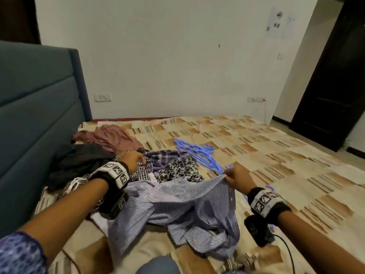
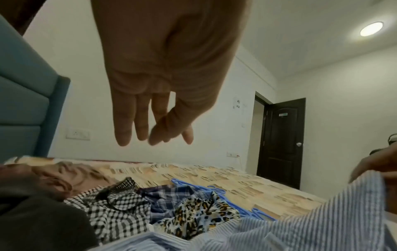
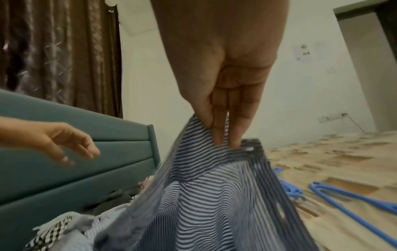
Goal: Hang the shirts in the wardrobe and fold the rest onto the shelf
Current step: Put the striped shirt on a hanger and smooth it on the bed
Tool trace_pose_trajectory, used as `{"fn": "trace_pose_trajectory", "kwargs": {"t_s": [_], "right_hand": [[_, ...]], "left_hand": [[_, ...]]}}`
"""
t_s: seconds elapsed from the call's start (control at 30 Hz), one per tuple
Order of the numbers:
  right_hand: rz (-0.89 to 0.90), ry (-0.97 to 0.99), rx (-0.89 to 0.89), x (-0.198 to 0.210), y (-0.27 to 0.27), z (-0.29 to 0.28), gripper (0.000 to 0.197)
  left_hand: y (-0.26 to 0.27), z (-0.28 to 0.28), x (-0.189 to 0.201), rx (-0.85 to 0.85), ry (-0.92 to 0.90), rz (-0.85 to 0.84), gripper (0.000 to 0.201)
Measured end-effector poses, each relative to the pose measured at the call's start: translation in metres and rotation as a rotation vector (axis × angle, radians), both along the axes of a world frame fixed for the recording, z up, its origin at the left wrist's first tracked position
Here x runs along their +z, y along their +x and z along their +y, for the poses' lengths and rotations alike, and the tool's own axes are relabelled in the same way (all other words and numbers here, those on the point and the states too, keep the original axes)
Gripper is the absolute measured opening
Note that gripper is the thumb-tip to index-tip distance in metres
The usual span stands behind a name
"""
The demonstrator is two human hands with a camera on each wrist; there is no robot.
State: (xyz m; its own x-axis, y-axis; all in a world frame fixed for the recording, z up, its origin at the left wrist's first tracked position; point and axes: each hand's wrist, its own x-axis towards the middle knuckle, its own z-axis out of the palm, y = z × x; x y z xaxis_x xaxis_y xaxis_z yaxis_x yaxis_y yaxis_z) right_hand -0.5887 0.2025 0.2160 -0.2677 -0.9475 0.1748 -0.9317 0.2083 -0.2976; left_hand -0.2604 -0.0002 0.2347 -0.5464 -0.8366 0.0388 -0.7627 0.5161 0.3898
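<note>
Pinching the striped shirt (image 1: pixel 177 210) edge, right hand (image 1: pixel 238 179) lifts it.

Bed (image 1: pixel 276 147) open on the right, bare cover. Blue hangers (image 1: pixel 199 153) lie mid-bed, just beyond striped shirt (image 1: pixel 177 204). Clothes pile (image 1: pixel 110 155) fills left side up to teal headboard (image 1: pixel 39 115), which walls that edge. Wall closes far side.

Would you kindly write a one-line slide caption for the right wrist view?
Right hand pinches the striped shirt above the bed, blue hangers alongside.
</note>
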Motion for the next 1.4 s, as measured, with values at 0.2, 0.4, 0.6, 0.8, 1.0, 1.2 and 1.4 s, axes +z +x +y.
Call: {"fn": "trace_pose_trajectory", "kwargs": {"t_s": [0.2, 0.4, 0.6, 0.8, 1.0, 1.2, 1.4], "right_hand": [[-0.742, -0.221, 0.035, 0.016, 0.014, -0.016, 0.019], [-1.0, -0.205, 0.316, 0.074, 0.042, -0.015, 0.013], [-1.056, -0.244, 0.268, 0.095, 0.048, -0.005, 0.036], [-1.069, -0.393, 0.198, 0.096, 0.076, 0.014, 0.013], [-0.679, -0.283, 0.065, 0.104, 0.12, -0.011, 0.043], [-1.062, -0.348, -0.011, 0.132, 0.135, -0.038, 0.024], [-0.45, -0.064, -0.031, 0.116, 0.093, -0.037, 0.021]], "left_hand": [[-0.047, 0.019, 0.006, -0.233, 0.083, 0.067, 0.012], [-0.115, 0.062, 0.051, -0.563, 0.336, 0.334, 0.069], [-0.134, 0.082, 0.082, -0.709, 0.295, 0.177, 0.018], [-0.141, 0.082, 0.146, -0.434, -0.036, 0.322, 0.009], [-0.136, 0.096, 0.212, -0.31, 0.073, 0.653, 0.009], [-0.11, 0.093, 0.212, -0.185, 0.08, 0.685, 0.01], [-0.081, 0.072, 0.212, -0.007, -0.039, 0.757, 0.015]]}}
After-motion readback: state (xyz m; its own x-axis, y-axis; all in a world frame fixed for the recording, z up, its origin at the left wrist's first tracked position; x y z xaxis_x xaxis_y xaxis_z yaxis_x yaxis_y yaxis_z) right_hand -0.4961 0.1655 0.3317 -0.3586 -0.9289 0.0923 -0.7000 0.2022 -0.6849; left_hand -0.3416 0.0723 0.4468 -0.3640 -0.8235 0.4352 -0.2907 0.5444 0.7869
